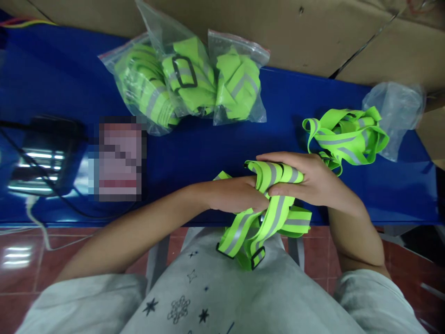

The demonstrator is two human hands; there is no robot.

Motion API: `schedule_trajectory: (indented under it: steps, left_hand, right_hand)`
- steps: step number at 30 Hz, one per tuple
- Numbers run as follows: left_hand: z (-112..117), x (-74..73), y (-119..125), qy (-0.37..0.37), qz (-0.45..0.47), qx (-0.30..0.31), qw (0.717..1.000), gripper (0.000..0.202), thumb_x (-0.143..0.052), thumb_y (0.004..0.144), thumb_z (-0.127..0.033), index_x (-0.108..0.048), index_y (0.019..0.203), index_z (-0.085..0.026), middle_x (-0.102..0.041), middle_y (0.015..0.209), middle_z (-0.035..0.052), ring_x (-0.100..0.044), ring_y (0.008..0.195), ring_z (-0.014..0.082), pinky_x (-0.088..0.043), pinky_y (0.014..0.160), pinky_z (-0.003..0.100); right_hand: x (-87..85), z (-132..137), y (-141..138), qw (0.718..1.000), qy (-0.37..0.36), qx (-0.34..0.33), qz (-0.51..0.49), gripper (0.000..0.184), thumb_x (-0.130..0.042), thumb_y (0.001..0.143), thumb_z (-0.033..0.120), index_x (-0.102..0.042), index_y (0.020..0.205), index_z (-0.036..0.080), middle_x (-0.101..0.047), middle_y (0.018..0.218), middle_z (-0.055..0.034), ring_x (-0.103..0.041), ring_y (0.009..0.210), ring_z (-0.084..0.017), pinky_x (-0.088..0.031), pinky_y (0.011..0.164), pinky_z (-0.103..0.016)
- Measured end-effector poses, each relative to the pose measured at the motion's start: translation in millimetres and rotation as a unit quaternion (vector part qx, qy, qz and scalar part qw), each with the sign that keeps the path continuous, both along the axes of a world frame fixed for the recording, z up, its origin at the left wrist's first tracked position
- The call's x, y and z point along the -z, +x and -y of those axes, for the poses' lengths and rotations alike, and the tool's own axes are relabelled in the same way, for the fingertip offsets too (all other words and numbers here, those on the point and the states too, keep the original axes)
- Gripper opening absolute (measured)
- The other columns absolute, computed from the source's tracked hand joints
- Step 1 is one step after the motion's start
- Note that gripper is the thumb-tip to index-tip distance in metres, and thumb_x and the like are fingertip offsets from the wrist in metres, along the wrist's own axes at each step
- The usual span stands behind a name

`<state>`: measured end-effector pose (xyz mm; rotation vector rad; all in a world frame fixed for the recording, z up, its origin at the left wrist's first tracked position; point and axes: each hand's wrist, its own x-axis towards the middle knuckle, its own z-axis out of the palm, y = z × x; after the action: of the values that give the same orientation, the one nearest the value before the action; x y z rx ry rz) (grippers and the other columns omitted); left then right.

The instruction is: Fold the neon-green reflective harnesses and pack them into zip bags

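Both my hands grip one neon-green reflective strap [266, 218] at the near edge of the blue table [208, 148]. My right hand [306, 181] is wrapped round its folded upper loops. My left hand [232, 195] is closed on the strap just beside it. The strap's loose ends and a black buckle hang down over my lap. A second loose green strap [347, 137] lies tangled on the table to the right.
Three clear bags stuffed with green straps [187, 83] lie at the table's back. An empty clear bag [396, 116] sits at the far right. A dark device with cables [45, 157] and a blurred card [120, 160] are on the left. Cardboard stands behind.
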<state>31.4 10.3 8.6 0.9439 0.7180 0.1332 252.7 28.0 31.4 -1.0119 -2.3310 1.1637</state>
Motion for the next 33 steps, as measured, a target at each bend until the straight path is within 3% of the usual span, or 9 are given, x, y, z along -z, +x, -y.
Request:
schedule_trajectory:
  steps: [3, 6, 8, 11, 14, 17, 23, 29, 33]
  left_hand:
    - [0, 0.8, 3, -0.057, 0.030, -0.017, 0.998, 0.014, -0.069, 0.064, -0.023, -0.066, 0.076, -0.019, -0.061, 0.066, -0.0027, -0.054, 0.061, 0.0126, -0.045, 0.058, 0.026]
    - [-2, 1.0, 8, -0.156, 0.113, -0.061, 0.979, 0.041, -0.079, 0.062, -0.025, -0.070, 0.101, -0.018, -0.072, 0.084, 0.0018, -0.067, 0.077, 0.0179, -0.055, 0.072, 0.031]
    - [-3, -0.1, 10, -0.170, 0.151, -0.073, 0.971, 0.052, -0.084, 0.063, -0.028, -0.069, 0.113, -0.018, -0.074, 0.095, 0.0050, -0.070, 0.085, 0.0208, -0.056, 0.077, 0.033]
    - [-4, -2.1, 12, -0.013, 0.098, -0.152, 0.983, 0.055, -0.087, 0.072, -0.034, -0.068, 0.121, -0.019, -0.074, 0.108, 0.0055, -0.069, 0.096, 0.0208, -0.055, 0.084, 0.031]
    - [-2, -1.6, 14, 0.131, 0.022, -0.201, 0.971, 0.046, -0.085, 0.080, -0.041, -0.070, 0.117, -0.018, -0.074, 0.108, 0.0047, -0.068, 0.101, 0.0209, -0.052, 0.086, 0.029]
    - [-1, 0.4, 16, 0.143, 0.026, -0.196, 0.970, 0.045, -0.082, 0.084, -0.044, -0.070, 0.117, -0.017, -0.075, 0.105, 0.0044, -0.069, 0.098, 0.0208, -0.053, 0.084, 0.029]
    - [2, 2.7, 17, 0.150, 0.039, -0.179, 0.971, 0.066, -0.089, 0.077, -0.041, -0.063, 0.135, -0.021, -0.074, 0.121, 0.0074, -0.069, 0.115, 0.0252, -0.055, 0.096, 0.034]
    - [4, -0.7, 12, 0.190, 0.027, -0.200, 0.961, 0.050, -0.087, 0.078, -0.044, -0.071, 0.118, -0.018, -0.076, 0.106, 0.0062, -0.070, 0.107, 0.0265, -0.057, 0.089, 0.033]
    - [4, -4.6, 11, 0.169, 0.075, -0.165, 0.969, 0.047, -0.086, 0.080, -0.042, -0.069, 0.117, -0.019, -0.076, 0.103, 0.0041, -0.071, 0.095, 0.0212, -0.058, 0.083, 0.031]
  right_hand:
    - [-1.7, 0, 1, 1.000, 0.004, 0.013, 0.001, 0.056, -0.080, 0.087, 0.050, -0.069, 0.138, 0.028, -0.075, 0.130, -0.0030, -0.075, 0.110, -0.023, -0.061, 0.094, -0.034]
    - [-6.6, 1, 5, 0.999, 0.007, 0.047, -0.002, 0.054, -0.080, 0.088, 0.050, -0.069, 0.136, 0.029, -0.077, 0.124, -0.0020, -0.076, 0.096, -0.021, -0.062, 0.082, -0.032]
    - [-9.8, 1, 8, 0.997, 0.015, 0.076, -0.011, 0.053, -0.081, 0.087, 0.048, -0.070, 0.135, 0.029, -0.078, 0.119, -0.0015, -0.075, 0.090, -0.020, -0.061, 0.078, -0.032]
    - [-12.2, -1, 13, 0.992, 0.035, 0.124, -0.016, 0.053, -0.083, 0.086, 0.047, -0.071, 0.133, 0.028, -0.077, 0.119, -0.0021, -0.074, 0.094, -0.022, -0.061, 0.078, -0.034]
    - [-12.7, -4, 15, 0.987, 0.039, 0.156, -0.023, 0.050, -0.082, 0.085, 0.048, -0.072, 0.130, 0.028, -0.077, 0.120, -0.0025, -0.073, 0.098, -0.025, -0.061, 0.080, -0.037]
    - [-12.1, -6, 13, 0.987, 0.025, 0.155, -0.040, 0.046, -0.081, 0.086, 0.050, -0.074, 0.126, 0.029, -0.077, 0.116, -0.0020, -0.074, 0.099, -0.025, -0.062, 0.085, -0.039]
    - [-4.6, -1, 4, 0.981, 0.049, 0.181, -0.051, 0.043, -0.079, 0.088, 0.051, -0.074, 0.126, 0.030, -0.077, 0.117, -0.0025, -0.074, 0.102, -0.026, -0.063, 0.091, -0.041]
    - [-7.0, 11, 3, 0.969, 0.129, 0.189, -0.089, 0.048, -0.084, 0.084, 0.046, -0.074, 0.130, 0.036, -0.077, 0.121, 0.0004, -0.075, 0.104, -0.028, -0.062, 0.094, -0.042]
    - [-12.6, 16, 2, 0.967, 0.143, 0.185, -0.102, 0.053, -0.086, 0.083, 0.041, -0.071, 0.134, 0.043, -0.076, 0.126, 0.0042, -0.075, 0.106, -0.026, -0.062, 0.096, -0.041]
